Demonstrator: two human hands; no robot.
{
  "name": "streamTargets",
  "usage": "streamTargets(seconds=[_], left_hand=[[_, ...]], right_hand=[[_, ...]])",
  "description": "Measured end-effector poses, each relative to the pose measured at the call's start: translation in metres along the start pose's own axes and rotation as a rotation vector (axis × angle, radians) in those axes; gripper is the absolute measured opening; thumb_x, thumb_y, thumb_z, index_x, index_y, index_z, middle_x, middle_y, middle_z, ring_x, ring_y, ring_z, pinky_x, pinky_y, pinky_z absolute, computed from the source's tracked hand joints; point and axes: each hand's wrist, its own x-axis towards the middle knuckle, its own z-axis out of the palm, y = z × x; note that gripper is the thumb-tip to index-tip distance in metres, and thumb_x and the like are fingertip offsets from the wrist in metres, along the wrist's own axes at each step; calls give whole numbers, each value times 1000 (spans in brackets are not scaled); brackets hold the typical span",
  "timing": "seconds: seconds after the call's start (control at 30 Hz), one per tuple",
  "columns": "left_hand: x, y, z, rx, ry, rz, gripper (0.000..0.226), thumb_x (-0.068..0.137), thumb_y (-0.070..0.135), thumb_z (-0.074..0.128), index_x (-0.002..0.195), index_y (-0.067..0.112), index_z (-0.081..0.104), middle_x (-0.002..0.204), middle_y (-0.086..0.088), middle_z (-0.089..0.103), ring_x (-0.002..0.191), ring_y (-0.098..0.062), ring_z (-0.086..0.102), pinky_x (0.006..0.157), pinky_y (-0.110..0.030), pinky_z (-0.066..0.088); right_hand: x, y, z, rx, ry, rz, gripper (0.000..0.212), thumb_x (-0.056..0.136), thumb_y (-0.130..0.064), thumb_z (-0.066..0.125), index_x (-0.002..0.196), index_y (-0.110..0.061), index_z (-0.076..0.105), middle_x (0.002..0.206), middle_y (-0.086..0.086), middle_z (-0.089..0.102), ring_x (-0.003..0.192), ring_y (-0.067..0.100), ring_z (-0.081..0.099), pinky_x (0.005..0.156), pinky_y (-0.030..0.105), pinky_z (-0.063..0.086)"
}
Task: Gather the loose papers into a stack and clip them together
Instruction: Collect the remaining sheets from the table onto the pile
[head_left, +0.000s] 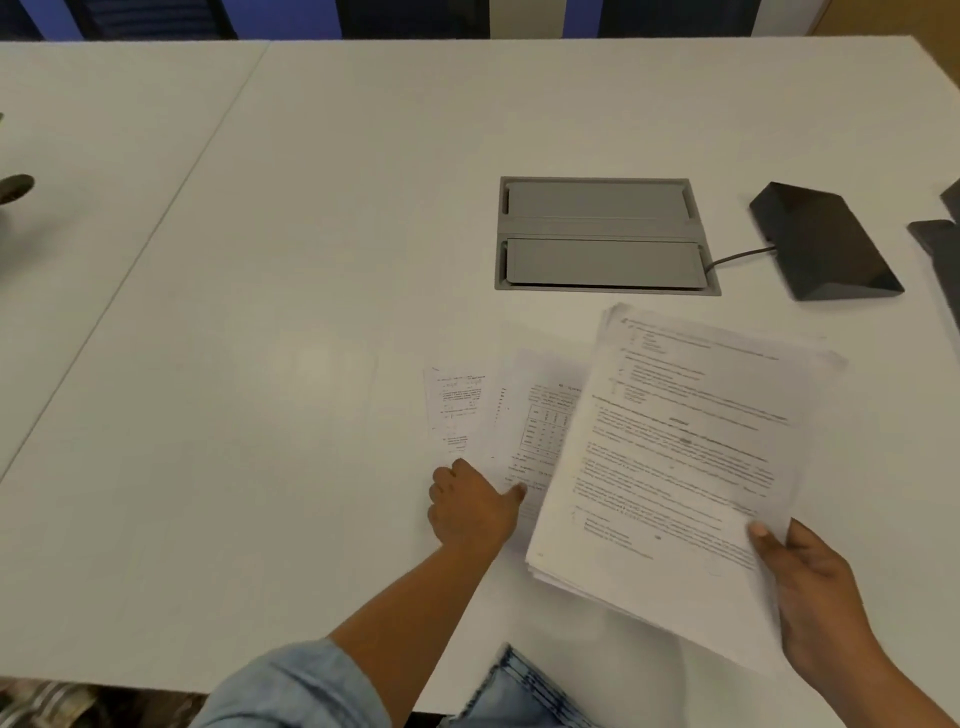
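Below me stretched a white table (311, 260), seen from my head looking down. My right hand (810, 587) held a thick stack of printed papers (675, 457) by its near right corner, thumb pressed on the top sheet and fingers clamped underneath, so the stack tilted up just above the tabletop. My left hand (470, 506) reached forward from a rolled denim sleeve (291, 686) and rested flat on two loose sheets still lying on the table, fingers curled together and thumb spread out onto the paper. One was a sheet with a printed table (535, 415), partly tucked under the stack; the other was a smaller page of text (454, 410) just to its left. Beyond the papers sat a grey cable hatch (602, 236) set into the table, and near its right a black wedge-shaped device (826, 241) with a cable.
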Motion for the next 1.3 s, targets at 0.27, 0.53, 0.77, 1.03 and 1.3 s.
streamTargets(seconds=[0.27,0.53,0.77,1.03,1.3], left_hand=[[9,-17,19,274,64,27,113,57,72,76,141,10,32,139,-13,42,128,-29,43,107,-40,37],[21,-9,9,246,-22,-21,109,53,66,83,133,11,34,131,-11,52,123,-28,51,103,-40,40],[20,-5,-1,-193,-123,-171,98,53,29,97,127,9,35,130,-15,45,109,-32,61,88,-40,54],[13,-18,-15,-408,-224,-7,36,99,20,53,133,12,56,127,-11,65,104,-30,64,79,-44,62],[-24,-32,-82,-759,-39,16,12,98,15,59,98,21,70,96,4,73,93,-24,70,86,-40,58]], right_hand=[[-7,-1,-13,-44,67,19,31,75,-27,64,104,-18,71,97,-4,80,81,13,77,76,32,59],[-9,6,-23,-63,112,25,18,96,-13,57,108,-16,69,92,-8,80,80,20,75,62,23,61],[-5,9,-28,-92,137,52,19,98,-8,54,100,-19,69,85,-14,79,68,6,75,54,16,57],[-3,-5,-23,-88,163,75,22,80,-25,65,101,-19,71,96,-10,77,76,20,76,59,22,60],[0,-18,-29,-71,229,72,15,83,-26,70,97,-20,71,93,-4,79,81,28,73,58,22,60]])
